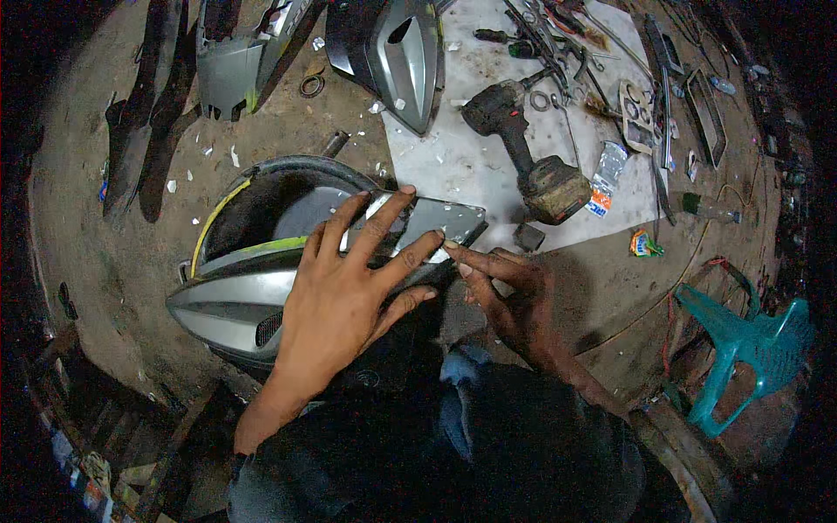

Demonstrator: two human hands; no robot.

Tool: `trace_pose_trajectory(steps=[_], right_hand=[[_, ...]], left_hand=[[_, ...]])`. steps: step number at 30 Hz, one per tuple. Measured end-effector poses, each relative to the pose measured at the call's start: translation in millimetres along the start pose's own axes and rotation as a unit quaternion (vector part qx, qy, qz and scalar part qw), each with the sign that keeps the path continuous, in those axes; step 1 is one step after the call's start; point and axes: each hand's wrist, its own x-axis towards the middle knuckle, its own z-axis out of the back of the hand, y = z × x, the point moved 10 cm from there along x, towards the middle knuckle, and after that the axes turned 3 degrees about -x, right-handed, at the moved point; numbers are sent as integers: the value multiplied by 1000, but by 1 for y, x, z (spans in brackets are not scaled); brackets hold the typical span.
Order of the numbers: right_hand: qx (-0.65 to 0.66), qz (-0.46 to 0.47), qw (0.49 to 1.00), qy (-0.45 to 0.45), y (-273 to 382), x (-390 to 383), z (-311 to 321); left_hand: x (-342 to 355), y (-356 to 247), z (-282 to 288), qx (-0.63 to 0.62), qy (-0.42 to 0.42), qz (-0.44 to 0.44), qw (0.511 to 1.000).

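Note:
A grey motorcycle body panel [231, 301] with a silver side, a small mesh vent and yellow-green edging lies in front of me. My left hand [340, 279] rests palm down on it, fingers spread, the tips near its right end. At that end sits a small white strip [437, 255], like a bit of sticker or film. My right hand [510, 292] is at the panel's right edge, index finger and thumb closed together beside the strip. What lies between those fingertips is too small to make out. Part of the panel is hidden under my left hand.
A cordless power tool [527, 152] lies on a white sheet [436, 166] beside several wrenches [558, 65]. Another grey panel [405, 61] and a dark grey part [231, 74] lie beyond. White flakes [234, 155] dot the floor. A teal plastic part [750, 349] is at right.

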Motion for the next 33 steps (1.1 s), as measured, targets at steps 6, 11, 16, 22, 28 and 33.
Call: trace_pose_trajectory(steps=[6,11,16,22,28,33], right_hand=[[17,-40,999,8,-9,1,-6],[22,-60,998,22,-10,0,-11],[46,-46,998,17,-8,0,-11],[18,-39,999,27,-8,1,-15],[100,-107,989,35,-11,-1,-20],[113,-134,985,13,-14,-2,-18]], left_hand=[[0,0,1,-16,-12,2,1000],[-2,2,1,-18,-18,-6,1000],[-4,3,1,-44,-27,-3,999],[-5,4,2,-47,-29,0,998],[-3,4,3,-56,-22,-17,998],[-2,8,14,-103,-50,11,993]])
